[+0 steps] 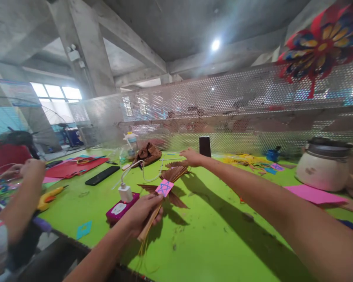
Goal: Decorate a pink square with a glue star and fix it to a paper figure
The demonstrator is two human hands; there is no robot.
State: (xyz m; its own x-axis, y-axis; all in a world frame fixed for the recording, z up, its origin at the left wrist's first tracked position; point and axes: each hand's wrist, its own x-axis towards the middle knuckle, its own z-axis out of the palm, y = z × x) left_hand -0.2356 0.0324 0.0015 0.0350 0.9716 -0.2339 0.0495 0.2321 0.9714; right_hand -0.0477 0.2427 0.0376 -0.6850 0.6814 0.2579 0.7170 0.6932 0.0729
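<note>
My left hand (144, 213) is closed around the stem of a brown folded-paper fan craft (172, 178) that has a pink square with a blue star (164, 187) on its middle. The fan stands over the green table (211, 235). My right hand (191, 157) reaches far across the table, fingers curled at the fan's top edge beside a white cable (167, 159); what it pinches is unclear. A white charger plug (125, 192) sits on a magenta box (120, 209) just left of my left hand.
A co-worker's arm (20, 199) works at the left edge near a yellow glue gun (50, 197). A black phone (102, 175), red paper (73, 166), glue bottle (131, 143), dark box (205, 146), pot (323, 164) and pink sheet (313, 194) lie around. A perforated metal screen (253, 105) closes the back.
</note>
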